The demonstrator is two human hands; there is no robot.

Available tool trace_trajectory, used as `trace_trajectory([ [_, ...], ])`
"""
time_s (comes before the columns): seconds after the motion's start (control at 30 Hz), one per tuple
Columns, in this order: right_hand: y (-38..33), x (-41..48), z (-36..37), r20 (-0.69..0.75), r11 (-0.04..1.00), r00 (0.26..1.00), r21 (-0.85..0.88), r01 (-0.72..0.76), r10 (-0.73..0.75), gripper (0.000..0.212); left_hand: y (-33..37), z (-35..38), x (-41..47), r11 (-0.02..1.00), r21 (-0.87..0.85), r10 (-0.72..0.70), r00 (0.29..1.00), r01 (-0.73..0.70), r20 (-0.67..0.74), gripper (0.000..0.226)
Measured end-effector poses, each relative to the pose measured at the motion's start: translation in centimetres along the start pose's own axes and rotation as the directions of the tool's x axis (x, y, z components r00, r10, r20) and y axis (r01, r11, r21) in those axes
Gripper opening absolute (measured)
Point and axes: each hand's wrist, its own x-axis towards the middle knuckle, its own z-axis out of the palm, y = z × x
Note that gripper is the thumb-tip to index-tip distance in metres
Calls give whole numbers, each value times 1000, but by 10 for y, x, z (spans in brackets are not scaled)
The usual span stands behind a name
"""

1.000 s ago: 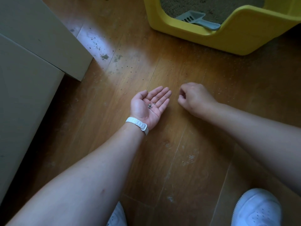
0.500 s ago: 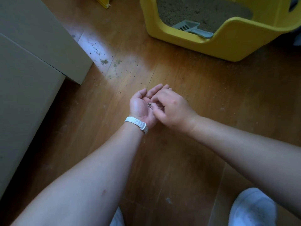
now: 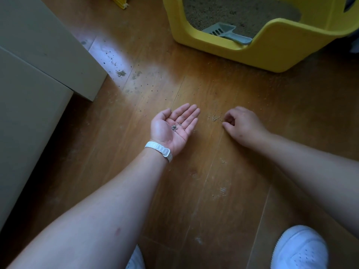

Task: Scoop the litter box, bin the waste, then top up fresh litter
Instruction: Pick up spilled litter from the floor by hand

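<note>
Your left hand (image 3: 174,127) lies palm up and flat open on the brown wooden plank floor (image 3: 194,191), cupping a few grey litter granules (image 3: 174,127) without closing on them. Your right hand (image 3: 242,126) is curled knuckles-up just beside a scatter of loose grains (image 3: 214,118); whether it pinches any you cannot tell. Bare boards separate both hands from the yellow plastic litter box (image 3: 272,53) ahead, where the grey slotted scoop (image 3: 225,33) rests against its low front edge.

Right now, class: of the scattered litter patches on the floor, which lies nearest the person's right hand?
The small cluster of grains just left of the right hand fingertips; the larger patch by the cabinet lies far off.
</note>
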Motion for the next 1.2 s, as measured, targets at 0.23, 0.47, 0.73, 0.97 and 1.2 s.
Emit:
trace_trajectory([
  [0.23, -3, 11, 10, -37, 1000, 999, 20, -14, 15, 19, -5, 0, 1, 1000, 22, -21, 1000, 22, -22, 49],
  [0.47, -4, 15, 8, -20, 1000, 1000, -24, -5, 5, 18, -7, 2, 3, 999, 23, -25, 999, 26, -24, 49],
  [0.73, -11, 15, 4, 32, 999, 999, -50, -22, 24, 16, -9, 1, 2, 999, 32, -29, 999, 30, -38, 49],
  [0.97, -55, -7, -2, -98, 967, 979, 165, 194, -180, 11, -12, -1, 6, 1000, 22, -10, 999, 11, -45, 48],
  [1.2, -101, -22, 3, -174, 893, 938, 297, 339, -298, 5, -12, 0, 8, 996, -79, -43, 999, 45, 26, 49],
])
